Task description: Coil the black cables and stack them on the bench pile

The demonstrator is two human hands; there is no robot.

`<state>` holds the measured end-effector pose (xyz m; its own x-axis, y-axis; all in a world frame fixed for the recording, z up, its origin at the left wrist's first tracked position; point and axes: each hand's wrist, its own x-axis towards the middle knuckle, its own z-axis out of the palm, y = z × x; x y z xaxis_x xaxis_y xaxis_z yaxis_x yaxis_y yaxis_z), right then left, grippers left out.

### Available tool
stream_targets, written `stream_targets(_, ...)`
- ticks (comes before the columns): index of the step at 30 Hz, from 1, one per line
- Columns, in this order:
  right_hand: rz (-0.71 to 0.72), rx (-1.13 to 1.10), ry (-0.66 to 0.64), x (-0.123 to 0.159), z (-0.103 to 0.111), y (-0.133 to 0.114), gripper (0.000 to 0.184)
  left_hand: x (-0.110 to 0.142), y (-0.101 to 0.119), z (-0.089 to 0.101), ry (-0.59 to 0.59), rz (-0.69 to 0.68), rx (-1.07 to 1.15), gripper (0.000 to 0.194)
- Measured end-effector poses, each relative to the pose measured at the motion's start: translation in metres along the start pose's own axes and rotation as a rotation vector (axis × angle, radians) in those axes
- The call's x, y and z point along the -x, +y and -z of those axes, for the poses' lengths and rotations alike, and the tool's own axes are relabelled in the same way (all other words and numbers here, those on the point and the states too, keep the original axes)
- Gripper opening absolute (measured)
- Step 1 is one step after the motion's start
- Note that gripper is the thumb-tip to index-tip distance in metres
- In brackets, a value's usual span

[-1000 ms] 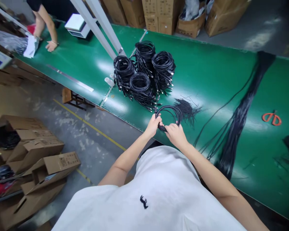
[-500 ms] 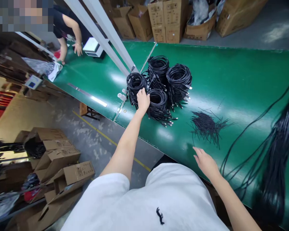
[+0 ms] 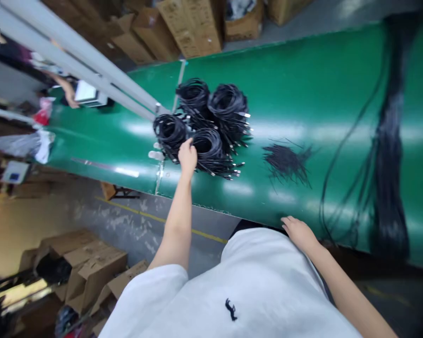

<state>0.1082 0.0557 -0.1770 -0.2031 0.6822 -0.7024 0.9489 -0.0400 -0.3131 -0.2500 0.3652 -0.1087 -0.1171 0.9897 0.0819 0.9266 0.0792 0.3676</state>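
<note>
Left hand (image 3: 188, 156) lower now, fingers on black, glossy coiled cable stacks (image 3: 204, 122).

No readable text anywhere; print on the cardboard boxes (image 3: 193, 23) is blurred. White shirt (image 3: 232, 291) carries a small dark animal logo (image 3: 230, 309).
</note>
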Motion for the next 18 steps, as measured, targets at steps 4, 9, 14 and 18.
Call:
stream_targets(4,-0.306,-0.205,-0.088,0.025,-0.014,0.009,0.038,0.000,-0.010,0.023,-0.047,-0.064,0.024,0.044)
stream_targets(9,-0.666,-0.373,-0.141,0.061,-0.062,0.066,0.051,0.022,-0.001,0.034,0.268,-0.203,0.113,0.045)
stream_targets(14,-0.607,-0.434,-0.100,0.042,-0.079,0.098,0.056,0.172,0.096,0.010,0.008,-0.214,0.435,0.029)
stream_targets(18,-0.475,-0.412,-0.058,0.028,-0.085,0.108,0.053,0.307,0.164,-0.063,-0.719,-0.276,0.439,0.022)
